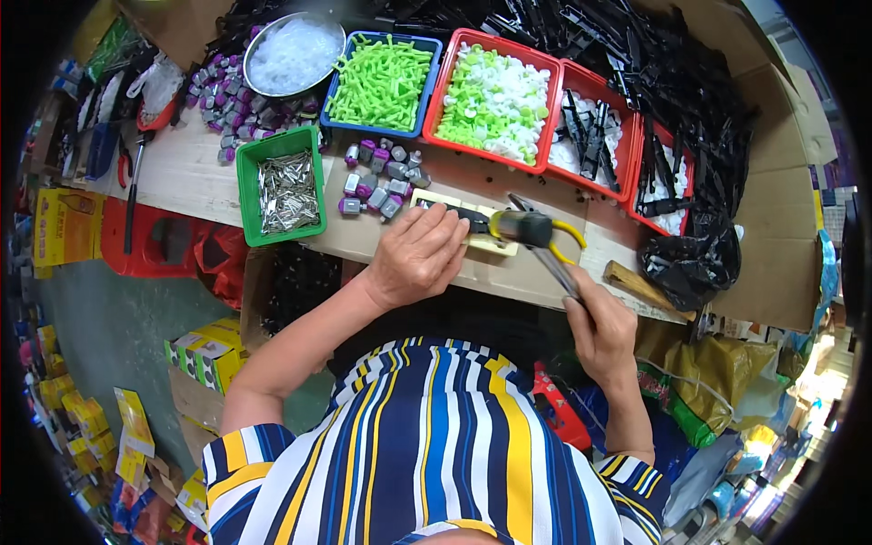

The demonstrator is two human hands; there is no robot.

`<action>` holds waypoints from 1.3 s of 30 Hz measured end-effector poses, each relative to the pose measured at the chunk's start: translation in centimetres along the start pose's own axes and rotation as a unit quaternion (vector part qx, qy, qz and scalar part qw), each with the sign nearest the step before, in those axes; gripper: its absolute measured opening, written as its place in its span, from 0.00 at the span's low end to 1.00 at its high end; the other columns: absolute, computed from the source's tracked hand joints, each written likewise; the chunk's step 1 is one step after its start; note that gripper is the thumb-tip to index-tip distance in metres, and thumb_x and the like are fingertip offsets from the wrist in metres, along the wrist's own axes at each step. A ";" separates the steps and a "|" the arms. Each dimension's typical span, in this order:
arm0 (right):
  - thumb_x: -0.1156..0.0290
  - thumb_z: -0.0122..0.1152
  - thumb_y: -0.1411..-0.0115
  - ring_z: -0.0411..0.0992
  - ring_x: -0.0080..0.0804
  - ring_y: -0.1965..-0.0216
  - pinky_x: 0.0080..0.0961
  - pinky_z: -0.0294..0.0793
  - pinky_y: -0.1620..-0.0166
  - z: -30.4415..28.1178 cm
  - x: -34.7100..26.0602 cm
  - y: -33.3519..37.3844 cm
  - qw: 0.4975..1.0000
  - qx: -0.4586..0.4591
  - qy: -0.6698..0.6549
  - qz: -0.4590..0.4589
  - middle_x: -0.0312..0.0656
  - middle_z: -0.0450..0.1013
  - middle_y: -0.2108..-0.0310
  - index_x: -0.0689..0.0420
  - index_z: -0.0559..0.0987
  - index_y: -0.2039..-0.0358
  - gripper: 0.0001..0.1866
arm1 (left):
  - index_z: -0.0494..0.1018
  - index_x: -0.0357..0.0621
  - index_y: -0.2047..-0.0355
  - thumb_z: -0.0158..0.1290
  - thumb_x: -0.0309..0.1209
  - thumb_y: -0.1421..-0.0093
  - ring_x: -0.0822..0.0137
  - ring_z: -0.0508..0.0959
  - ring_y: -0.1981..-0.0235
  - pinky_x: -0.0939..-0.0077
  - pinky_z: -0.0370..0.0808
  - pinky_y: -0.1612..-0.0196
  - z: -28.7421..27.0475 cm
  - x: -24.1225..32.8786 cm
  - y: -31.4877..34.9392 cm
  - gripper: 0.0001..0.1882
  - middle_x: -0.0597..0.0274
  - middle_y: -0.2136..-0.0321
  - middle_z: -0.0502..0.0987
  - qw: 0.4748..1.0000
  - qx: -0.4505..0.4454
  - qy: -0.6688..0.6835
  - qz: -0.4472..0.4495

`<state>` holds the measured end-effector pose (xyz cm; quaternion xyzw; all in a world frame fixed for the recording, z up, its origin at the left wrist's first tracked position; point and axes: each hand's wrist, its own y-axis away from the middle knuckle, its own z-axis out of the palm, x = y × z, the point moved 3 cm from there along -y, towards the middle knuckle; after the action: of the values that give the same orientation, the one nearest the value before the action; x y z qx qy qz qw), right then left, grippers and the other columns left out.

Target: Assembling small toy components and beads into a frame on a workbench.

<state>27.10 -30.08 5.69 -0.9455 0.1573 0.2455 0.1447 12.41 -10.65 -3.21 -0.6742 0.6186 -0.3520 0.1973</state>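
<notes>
My right hand (603, 322) is wrapped round the handle of a hammer (525, 227). The hammer's head, dark with a yellowish end and a little blurred, is over the right part of a cream block (505, 245). On that block lies a black plastic part (470, 219). My left hand (420, 254) has its fingers pressed together over the block's left part, gripping the black part's near end; the fingertips are partly hidden. Just behind the hammer lies a tool with yellow handles (570, 238), partly covered, so its kind is unclear.
Behind my hands stand a green bin of metal pins (289, 195), a blue bin of green pieces (377, 86), and red bins (545, 168) of white, green and black parts. Small grey-purple pieces (386, 173) lie loose. At right are a wooden stick (640, 287) and a black bag (695, 263).
</notes>
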 end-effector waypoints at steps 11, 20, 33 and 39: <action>0.79 0.59 0.40 0.79 0.41 0.66 0.31 0.75 0.62 -1.7 1.0 0.8 0.996 0.084 -0.025 0.025 0.51 0.79 0.64 0.64 0.77 0.47 0.19 | 0.78 0.32 0.58 0.64 0.28 0.52 0.53 0.78 0.57 0.63 0.76 0.57 0.5 0.5 -0.5 0.21 0.50 0.60 0.78 0.999 -0.035 0.017 0.016; 0.74 0.62 0.39 0.74 0.47 0.73 0.33 0.72 0.68 -0.1 4.6 1.9 0.996 0.004 0.035 0.082 0.51 0.76 0.71 0.58 0.77 0.49 0.17 | 0.78 0.30 0.59 0.62 0.29 0.51 0.54 0.78 0.56 0.64 0.75 0.55 0.6 0.3 -0.7 0.19 0.50 0.60 0.77 0.999 -0.032 0.019 0.020; 0.63 0.65 0.43 0.71 0.44 0.67 0.37 0.66 0.66 -0.1 12.8 0.8 0.975 0.036 0.213 0.045 0.44 0.68 0.71 0.56 0.79 0.54 0.17 | 0.78 0.38 0.59 0.64 0.24 0.51 0.52 0.76 0.60 0.62 0.72 0.57 0.9 -0.5 -2.9 0.17 0.55 0.63 0.77 0.986 -0.084 0.118 -0.088; 0.66 0.66 0.44 0.69 0.43 0.64 0.39 0.68 0.62 -0.4 12.3 0.7 0.984 0.027 0.173 0.025 0.45 0.68 0.70 0.60 0.78 0.57 0.16 | 0.77 0.37 0.57 0.62 0.23 0.49 0.54 0.75 0.61 0.65 0.72 0.58 0.4 -0.7 -3.6 0.17 0.54 0.64 0.75 0.976 -0.071 0.180 -0.100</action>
<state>37.23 -33.67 -0.37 -0.9653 0.2103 0.0772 0.1344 15.18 -9.43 -1.08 -0.6708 0.5967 -0.4404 -0.0022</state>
